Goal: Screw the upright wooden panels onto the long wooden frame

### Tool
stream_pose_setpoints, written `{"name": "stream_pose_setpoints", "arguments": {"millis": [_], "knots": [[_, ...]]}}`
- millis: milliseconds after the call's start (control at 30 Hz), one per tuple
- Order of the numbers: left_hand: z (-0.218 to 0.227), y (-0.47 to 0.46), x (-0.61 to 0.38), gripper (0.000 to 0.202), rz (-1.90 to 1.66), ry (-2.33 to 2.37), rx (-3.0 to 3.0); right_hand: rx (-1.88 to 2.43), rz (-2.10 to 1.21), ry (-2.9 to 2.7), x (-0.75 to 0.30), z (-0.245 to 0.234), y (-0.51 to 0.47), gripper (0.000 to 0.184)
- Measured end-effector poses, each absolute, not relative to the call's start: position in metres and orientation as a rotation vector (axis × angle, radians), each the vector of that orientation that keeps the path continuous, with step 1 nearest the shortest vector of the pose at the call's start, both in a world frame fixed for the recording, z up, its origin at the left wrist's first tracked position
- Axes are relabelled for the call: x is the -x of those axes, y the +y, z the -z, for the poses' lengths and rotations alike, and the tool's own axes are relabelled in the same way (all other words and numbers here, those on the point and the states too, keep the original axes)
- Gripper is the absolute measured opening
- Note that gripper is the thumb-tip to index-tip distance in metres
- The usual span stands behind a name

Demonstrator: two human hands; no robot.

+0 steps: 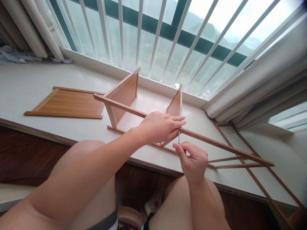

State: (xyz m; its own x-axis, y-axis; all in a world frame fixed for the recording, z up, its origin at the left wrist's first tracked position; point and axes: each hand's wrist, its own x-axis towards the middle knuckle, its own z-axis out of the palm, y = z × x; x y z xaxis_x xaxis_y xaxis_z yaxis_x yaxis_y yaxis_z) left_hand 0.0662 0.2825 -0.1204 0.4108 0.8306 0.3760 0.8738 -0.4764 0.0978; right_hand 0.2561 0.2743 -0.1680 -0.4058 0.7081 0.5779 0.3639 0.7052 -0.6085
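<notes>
A wooden shelf frame (208, 138) stands on the white ledge, its long upper rail running from left to right with two upright panels behind it. My left hand (160, 127) is laid over that rail near the middle panel (176, 100), pressing and gripping it, with some fingers stretched along the wood and others curled. Just below the rail, my right hand (194, 159) is closed in a pinch around a thin metal driver (179, 137). Its straight shaft points up to the rail's underside beside my left fingertips. The driver's grip end is hidden in my fingers.
A loose wooden panel (72, 103) lies flat at the left of the ledge (14, 86). Another slim wooden frame (259, 182) leans at the right. White bars (139, 35) and curtains (254, 73) border the window. My knees are against the ledge's front edge.
</notes>
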Motion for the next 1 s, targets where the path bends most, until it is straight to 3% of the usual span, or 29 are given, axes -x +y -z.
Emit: {"name": "stream_pose_setpoints", "arguments": {"millis": [267,533,833,1000], "knots": [[0.12,0.282,-0.067,0.045,0.553,-1.557,2.536,0.887,-0.728,-1.944,-0.249,0.175,0.267,0.029],[0.119,0.283,-0.066,0.043,0.552,-1.558,2.54,0.711,-1.755,-1.241,-0.222,0.19,0.254,0.046],[0.119,0.282,-0.065,0.043,0.548,-1.567,2.53,0.75,-1.581,-1.273,-0.222,0.193,0.249,0.044],[0.12,0.282,-0.065,0.043,0.568,-1.558,2.544,0.814,-1.317,-1.462,-0.225,0.191,0.246,0.03]]}}
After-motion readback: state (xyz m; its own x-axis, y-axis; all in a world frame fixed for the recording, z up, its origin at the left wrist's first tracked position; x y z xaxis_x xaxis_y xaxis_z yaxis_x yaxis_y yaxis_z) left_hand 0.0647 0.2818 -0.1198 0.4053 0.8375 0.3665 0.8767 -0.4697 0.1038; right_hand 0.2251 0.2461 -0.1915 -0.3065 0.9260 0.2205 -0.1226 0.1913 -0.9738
